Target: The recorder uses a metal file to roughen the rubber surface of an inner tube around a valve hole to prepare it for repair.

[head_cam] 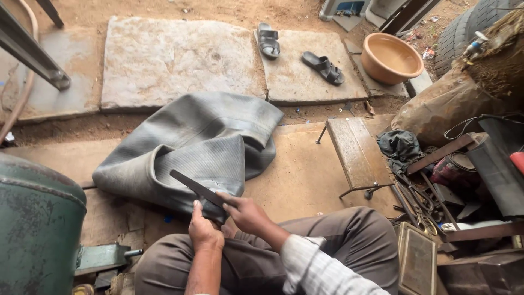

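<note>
Both my hands grip one flat dark strip (196, 188) over the grey inner tube (202, 147). Left hand (204, 230) clamps its near end. Right hand (245, 213) pinches just beyond.

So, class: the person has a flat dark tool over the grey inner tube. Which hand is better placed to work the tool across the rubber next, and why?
Probably the right hand: it grips the flat dark tool. The left hand presses the grey inner tube.
</note>
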